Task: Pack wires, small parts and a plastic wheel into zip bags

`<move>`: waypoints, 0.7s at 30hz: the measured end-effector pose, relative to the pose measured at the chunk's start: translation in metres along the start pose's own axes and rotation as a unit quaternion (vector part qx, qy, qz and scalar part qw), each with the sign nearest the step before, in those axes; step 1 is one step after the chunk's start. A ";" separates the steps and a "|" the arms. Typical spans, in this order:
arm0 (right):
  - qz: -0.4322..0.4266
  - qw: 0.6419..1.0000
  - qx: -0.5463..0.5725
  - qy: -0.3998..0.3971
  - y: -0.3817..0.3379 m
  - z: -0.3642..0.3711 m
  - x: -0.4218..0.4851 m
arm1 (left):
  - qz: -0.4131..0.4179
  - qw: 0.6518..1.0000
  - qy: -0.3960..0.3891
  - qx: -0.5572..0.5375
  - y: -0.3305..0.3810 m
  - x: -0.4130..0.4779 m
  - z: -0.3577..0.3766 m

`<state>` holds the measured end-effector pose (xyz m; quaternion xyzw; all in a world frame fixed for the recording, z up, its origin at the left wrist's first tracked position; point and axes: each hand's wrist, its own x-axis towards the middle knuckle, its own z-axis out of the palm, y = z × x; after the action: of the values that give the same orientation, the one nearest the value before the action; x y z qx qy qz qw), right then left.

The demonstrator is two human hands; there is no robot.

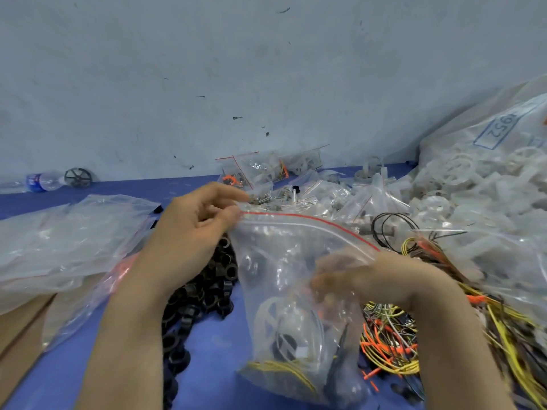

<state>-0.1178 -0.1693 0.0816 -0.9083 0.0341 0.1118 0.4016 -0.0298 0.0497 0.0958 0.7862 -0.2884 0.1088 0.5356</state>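
A clear zip bag point(284, 261) with a red strip along its mouth stands open in the middle of the blue table. Inside it lie a white plastic wheel point(268, 318), yellow wires point(284, 368) and dark small parts. My left hand point(192, 232) pinches the bag's left top corner between thumb and fingers. My right hand point(381, 279) is reaching into the bag's mouth from the right, its fingers blurred behind the plastic, so what they hold is unclear.
Black plastic rings point(207, 285) are heaped under my left forearm. Tangled yellow, orange and black wires point(393, 338) lie at right. Large clear bags point(59, 241) lie left, a sack of white wheels point(473, 179) at right. Filled zip bags point(260, 170), a bottle point(41, 181) and a black wheel point(78, 177) sit by the wall.
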 end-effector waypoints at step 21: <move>-0.108 0.707 0.681 0.155 -0.103 -0.051 0.086 | -0.313 0.939 0.009 0.141 -0.113 -0.001 -0.030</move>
<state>-0.0098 -0.1352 0.1699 -0.3901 0.0639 -0.1281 0.9096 0.0385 0.1069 0.0193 0.9032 -0.0049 -0.0178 0.4288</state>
